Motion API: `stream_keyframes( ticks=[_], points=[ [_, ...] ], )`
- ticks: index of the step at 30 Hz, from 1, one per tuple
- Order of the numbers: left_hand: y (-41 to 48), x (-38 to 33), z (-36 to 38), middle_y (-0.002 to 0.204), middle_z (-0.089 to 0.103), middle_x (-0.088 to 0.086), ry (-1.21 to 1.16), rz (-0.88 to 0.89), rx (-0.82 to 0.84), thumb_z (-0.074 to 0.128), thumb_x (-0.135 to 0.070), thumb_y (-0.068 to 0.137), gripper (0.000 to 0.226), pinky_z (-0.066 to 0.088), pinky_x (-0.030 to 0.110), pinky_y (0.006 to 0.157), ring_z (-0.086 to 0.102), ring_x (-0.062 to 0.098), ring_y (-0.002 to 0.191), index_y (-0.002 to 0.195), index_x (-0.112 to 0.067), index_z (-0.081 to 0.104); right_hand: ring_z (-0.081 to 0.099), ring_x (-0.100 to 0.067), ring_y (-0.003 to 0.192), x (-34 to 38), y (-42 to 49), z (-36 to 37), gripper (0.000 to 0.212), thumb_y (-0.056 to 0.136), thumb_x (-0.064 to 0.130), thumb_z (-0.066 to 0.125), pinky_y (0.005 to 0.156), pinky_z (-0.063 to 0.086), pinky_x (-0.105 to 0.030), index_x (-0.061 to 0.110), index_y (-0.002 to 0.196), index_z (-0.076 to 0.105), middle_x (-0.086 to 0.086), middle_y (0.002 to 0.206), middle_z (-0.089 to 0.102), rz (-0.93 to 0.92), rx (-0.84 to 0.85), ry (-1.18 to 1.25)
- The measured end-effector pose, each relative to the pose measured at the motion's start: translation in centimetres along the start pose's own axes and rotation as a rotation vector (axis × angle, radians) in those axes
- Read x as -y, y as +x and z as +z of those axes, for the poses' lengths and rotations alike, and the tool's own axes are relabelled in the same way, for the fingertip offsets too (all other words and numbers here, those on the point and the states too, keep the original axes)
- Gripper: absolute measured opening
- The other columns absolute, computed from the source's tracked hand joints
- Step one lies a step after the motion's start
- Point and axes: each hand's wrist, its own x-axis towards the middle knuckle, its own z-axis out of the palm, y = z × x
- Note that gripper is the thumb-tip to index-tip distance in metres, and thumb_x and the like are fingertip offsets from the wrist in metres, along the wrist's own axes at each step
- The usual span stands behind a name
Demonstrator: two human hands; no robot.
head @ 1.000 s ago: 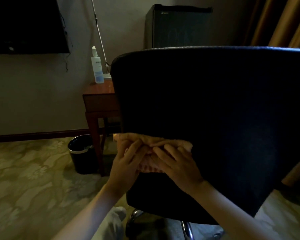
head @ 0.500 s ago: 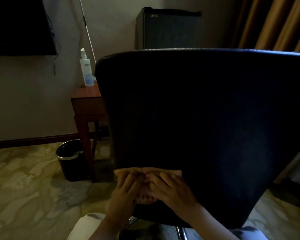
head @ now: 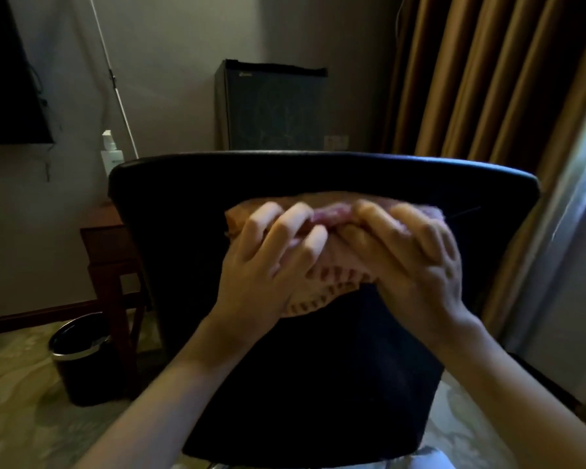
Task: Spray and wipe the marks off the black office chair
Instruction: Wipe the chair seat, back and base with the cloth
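Right, chair: I see the black office chair [head: 318, 384] from behind; its backrest fills the middle of my view, with the top edge level
Cloth: an orange-pink cloth [head: 318, 294] is bunched against the upper part of the backrest, just below the top edge; a stitched hem hangs out beneath the hands
Left hand: the left hand [head: 268, 262] sits on the left half of the cloth; the fingers are spread and bent, clenched into the fabric and pressing it to the chair
Right hand: the right hand [head: 416, 262] covers the right half, touching the left one; the fingers are curled over the cloth and grasp it; it is blurred here, so I cannot tell where the thumb lies
Spray bottle: a white spray bottle [head: 110, 154] stands on a wooden side table [head: 105, 238] behind the chair's left corner; the backrest hides its lower part
Floor: a black bin [head: 78, 357] stands beside the table leg on patterned carpet [head: 14, 418]
Background: a small dark fridge [head: 271, 106] stands against the wall; brown curtains [head: 471, 79] hang to the right
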Motion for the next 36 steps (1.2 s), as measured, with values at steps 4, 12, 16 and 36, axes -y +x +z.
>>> stream_keyframes(
  ticks=[4,12,16,36],
  points=[
    [3.8,-0.7,0.3,0.132,0.041,0.007,0.051,0.025,-0.022,0.056,-0.026,0.097,0.027,0.040,0.040,0.095,0.043,0.030,0.116,0.121,-0.015,0.050,0.051,-0.026,0.114,-2.2,1.7,-1.0,0.024,0.095,0.018,0.059,0.092,0.043,-0.041,0.013,0.116,0.069,-0.009,0.124,0.062,0.062,-0.061,-0.011],
    [-0.7,-0.7,1.6,0.141,0.033,0.007,0.154,0.039,0.183,0.058,-0.040,0.086,0.050,0.034,0.048,0.099,0.036,0.034,0.120,0.128,-0.015,0.045,0.036,-0.028,0.129,-0.8,-3.3,1.1,0.036,0.096,0.032,0.052,0.105,0.037,-0.042,0.023,0.130,0.058,-0.004,0.142,0.038,0.159,0.110,0.087],
    [-3.4,-1.1,3.3,0.139,0.040,0.007,0.096,0.035,0.137,0.055,-0.030,0.092,0.033,0.035,0.044,0.102,0.044,0.033,0.117,0.121,-0.014,0.053,0.044,-0.028,0.119,1.0,-6.1,2.7,0.026,0.095,0.020,0.057,0.093,0.047,-0.043,0.023,0.121,0.061,-0.004,0.135,0.045,0.206,0.055,0.078],
    [-13.0,-5.3,7.6,0.139,0.041,0.003,0.065,0.107,0.360,0.050,-0.031,0.085,0.045,0.027,0.042,0.108,0.042,0.027,0.124,0.128,-0.018,0.047,0.055,-0.026,0.109,2.5,-16.7,1.7,0.022,0.091,0.014,0.055,0.085,0.050,-0.040,0.020,0.111,0.062,-0.004,0.124,0.052,0.148,0.286,0.104]
  ],
)
